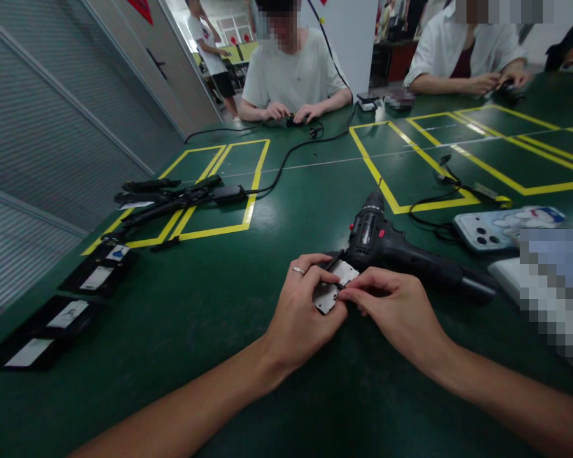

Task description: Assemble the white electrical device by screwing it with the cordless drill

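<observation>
On near side of drill [370, 232]: white plate [325, 299] between left hand [302, 312]'s gripping thumb and fingers; right hand [401, 300] pinched at its edge.

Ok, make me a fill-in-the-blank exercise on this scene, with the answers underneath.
1. A thin silver-coloured ____ circles a finger of the person's left hand.
2. The person's right hand has its fingertips at a small, thin plate coloured ____.
3. A black, pistol-shaped power drill lies on a broad, flat table coloured ____.
4. Narrow, straight tape strips mark out rectangles in ____.

Missing words: ring; white; green; yellow.
</observation>
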`<control>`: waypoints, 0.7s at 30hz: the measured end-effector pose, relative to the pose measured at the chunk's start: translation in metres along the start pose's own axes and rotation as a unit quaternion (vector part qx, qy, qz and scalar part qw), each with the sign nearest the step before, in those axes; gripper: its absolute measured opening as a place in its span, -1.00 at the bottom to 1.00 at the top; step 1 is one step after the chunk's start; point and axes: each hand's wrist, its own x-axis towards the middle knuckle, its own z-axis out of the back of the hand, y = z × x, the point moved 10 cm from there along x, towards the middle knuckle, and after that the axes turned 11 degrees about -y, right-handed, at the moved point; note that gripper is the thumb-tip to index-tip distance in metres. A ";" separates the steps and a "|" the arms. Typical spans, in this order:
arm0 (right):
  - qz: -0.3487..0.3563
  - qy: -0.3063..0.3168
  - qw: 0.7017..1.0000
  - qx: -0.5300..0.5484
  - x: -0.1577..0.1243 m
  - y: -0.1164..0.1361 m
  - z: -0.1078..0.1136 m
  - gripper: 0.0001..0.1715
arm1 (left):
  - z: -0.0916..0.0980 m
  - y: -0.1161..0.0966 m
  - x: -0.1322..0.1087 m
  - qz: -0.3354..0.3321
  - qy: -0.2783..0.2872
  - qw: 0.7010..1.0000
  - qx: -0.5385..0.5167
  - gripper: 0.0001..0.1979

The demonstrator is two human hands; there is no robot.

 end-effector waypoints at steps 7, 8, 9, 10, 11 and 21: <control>-0.038 0.022 0.998 0.048 0.002 0.004 -0.005 -0.87 | 0.001 0.001 0.002 0.007 0.001 1.000 0.002 -0.86; -0.036 0.028 0.998 0.048 0.002 0.006 -0.006 -0.86 | 0.001 0.001 0.002 0.008 0.001 1.000 0.002 -0.86; -0.038 0.033 0.997 0.050 0.002 0.007 -0.008 -0.85 | 0.002 0.001 0.003 0.008 0.001 1.000 0.002 -0.87; -0.041 0.034 0.997 0.053 0.002 0.007 -0.008 -0.85 | 0.002 0.001 0.003 0.008 0.001 1.000 0.004 -0.87; -0.044 0.032 0.997 0.055 0.002 0.007 -0.008 -0.85 | 0.002 0.000 0.002 0.006 0.002 1.000 0.006 -0.88; -0.058 0.041 0.997 0.043 0.003 0.004 -0.011 -0.82 | 0.000 -0.001 0.004 0.001 0.023 1.000 0.010 -0.92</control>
